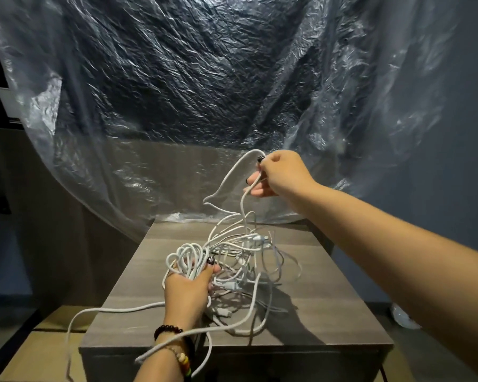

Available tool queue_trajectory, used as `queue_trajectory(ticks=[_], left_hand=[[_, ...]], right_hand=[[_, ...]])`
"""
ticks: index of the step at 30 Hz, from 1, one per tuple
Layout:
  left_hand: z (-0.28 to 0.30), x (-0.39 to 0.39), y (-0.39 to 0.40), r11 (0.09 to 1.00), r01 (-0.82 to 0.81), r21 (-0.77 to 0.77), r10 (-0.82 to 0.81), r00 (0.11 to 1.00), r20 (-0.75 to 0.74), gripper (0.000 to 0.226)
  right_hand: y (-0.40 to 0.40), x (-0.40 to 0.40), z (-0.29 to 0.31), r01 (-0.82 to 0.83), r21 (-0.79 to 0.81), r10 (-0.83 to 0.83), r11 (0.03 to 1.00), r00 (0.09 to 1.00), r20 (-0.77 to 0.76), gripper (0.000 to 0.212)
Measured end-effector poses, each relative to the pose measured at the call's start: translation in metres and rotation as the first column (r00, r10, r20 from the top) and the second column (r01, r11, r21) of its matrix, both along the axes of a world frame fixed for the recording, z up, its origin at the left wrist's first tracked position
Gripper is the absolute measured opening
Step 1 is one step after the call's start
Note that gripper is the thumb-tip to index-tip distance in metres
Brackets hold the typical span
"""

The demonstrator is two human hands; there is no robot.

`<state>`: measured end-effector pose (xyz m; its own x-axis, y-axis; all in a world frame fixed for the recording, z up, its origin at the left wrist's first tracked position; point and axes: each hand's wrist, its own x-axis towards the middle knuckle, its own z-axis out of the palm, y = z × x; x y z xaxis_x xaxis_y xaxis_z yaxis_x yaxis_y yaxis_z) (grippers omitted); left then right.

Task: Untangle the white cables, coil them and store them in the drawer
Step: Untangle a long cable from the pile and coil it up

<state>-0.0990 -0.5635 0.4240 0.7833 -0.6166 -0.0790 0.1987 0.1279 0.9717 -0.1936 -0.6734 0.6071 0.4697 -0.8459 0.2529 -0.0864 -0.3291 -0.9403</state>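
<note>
**One strand lifted clear of the tangle**

The right hand [280, 172] is raised above the far edge of the brown wood-grain counter [329, 299], its grip clamped on a single thin white cable strand [226, 177]; the strand arcs out to the left of that hand, then drops near-vertically into the tangled heap of thin white cables [249, 260] lying around the counter's middle. The left hand [189, 288] sits near the counter's left edge, its grip closed round a partly coiled bundle of white cable loops [186, 255], touching the heap's left side. Loose strands spill over the near-left corner, one crossing the left wrist.

The lifted strand's long axis runs up and down between heap and right hand, so that hand is placed to draw it upward and away, with open room above; crumpled clear plastic sheeting [204, 78] hangs close behind the far edge. No drawer opening can be made out
</note>
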Motion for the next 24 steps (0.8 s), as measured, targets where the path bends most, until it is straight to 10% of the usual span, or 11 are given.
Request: queue_trajectory(ticks=[8, 14, 19, 24], left_hand=[[0.005, 0.003, 0.004, 0.999, 0.032, 0.028, -0.032, 0.999, 0.01, 0.015], [0.005, 0.006, 0.005, 0.997, 0.029, 0.074, -0.03, 1.0, 0.005, 0.007], [0.011, 0.002, 0.01, 0.995, 0.074, 0.074, -0.074, 0.997, 0.007, 0.008], [0.017, 0.002, 0.015, 0.986, 0.106, 0.133, -0.117, 0.99, 0.08, 0.007]], right_hand=[[-0.001, 0.007, 0.022, -0.018, -0.169, 0.075, 0.985, 0.938, 0.337, 0.016], [-0.012, 0.017, 0.018, 0.055, -0.306, 0.007, 0.95, 0.981, 0.196, 0.023], [-0.028, 0.015, 0.02, 0.147, -0.742, -0.337, 0.654, 0.935, -0.112, 0.016], [-0.032, 0.017, 0.02, 0.069, -0.493, -0.135, 0.867, 0.986, -0.098, 0.02]])
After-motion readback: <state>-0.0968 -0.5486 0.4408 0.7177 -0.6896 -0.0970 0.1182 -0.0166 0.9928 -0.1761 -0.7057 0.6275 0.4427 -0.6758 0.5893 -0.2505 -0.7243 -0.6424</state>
